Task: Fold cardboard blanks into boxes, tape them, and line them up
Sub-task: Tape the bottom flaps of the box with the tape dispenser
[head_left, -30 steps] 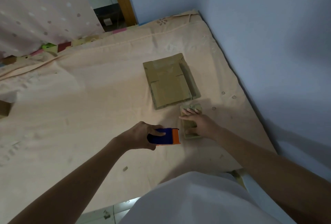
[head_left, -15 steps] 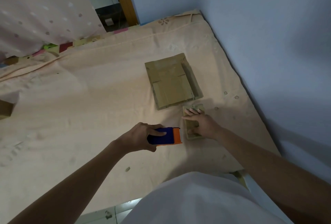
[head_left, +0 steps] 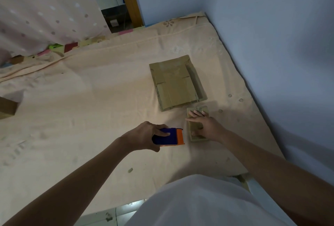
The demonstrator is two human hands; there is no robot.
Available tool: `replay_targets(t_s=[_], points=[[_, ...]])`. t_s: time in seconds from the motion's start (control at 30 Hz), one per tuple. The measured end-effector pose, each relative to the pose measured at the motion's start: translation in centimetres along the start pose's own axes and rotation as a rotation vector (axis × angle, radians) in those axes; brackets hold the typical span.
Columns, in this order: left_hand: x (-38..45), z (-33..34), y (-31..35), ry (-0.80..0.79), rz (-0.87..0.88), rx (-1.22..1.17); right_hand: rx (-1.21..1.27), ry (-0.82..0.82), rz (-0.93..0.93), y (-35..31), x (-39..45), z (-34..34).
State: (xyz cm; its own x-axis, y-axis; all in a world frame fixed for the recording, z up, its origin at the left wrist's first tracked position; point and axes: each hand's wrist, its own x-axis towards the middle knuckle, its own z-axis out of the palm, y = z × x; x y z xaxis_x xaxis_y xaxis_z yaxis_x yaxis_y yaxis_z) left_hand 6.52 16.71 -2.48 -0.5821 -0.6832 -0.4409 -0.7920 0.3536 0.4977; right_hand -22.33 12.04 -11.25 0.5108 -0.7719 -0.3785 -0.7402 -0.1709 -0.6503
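A small folded cardboard box (head_left: 196, 126) lies on the peach bed sheet near the right edge. My right hand (head_left: 206, 125) rests flat on top of it, fingers spread, thumb along its left side. My left hand (head_left: 146, 136) grips a blue and orange tape dispenser (head_left: 170, 137), whose orange end sits just left of the box. A stack of flat cardboard blanks (head_left: 176, 83) lies a little beyond the box.
The bed (head_left: 81, 108) runs up against a blue wall (head_left: 271, 45) on the right. Part of a brown cardboard box (head_left: 7, 107) shows at the left edge. A dotted curtain (head_left: 45, 12) hangs at the back left. My white clothing fills the bottom.
Both hands stay in nearly the same place; the tape dispenser sits beside the box as before. Only the camera view shifted slightly.
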Motion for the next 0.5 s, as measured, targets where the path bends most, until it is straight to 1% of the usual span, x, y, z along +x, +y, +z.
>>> replay_targets(t_s=[0.23, 0.5], points=[[3.4, -0.3, 1.8, -0.072, -0.031, 0.240, -0.038, -0.017, 0.043, -0.6, -0.3, -0.2], [6.2, -1.8, 3.0, -0.131, -0.114, 0.188, -0.093, -0.041, 0.006, -0.6, 0.1, -0.1]])
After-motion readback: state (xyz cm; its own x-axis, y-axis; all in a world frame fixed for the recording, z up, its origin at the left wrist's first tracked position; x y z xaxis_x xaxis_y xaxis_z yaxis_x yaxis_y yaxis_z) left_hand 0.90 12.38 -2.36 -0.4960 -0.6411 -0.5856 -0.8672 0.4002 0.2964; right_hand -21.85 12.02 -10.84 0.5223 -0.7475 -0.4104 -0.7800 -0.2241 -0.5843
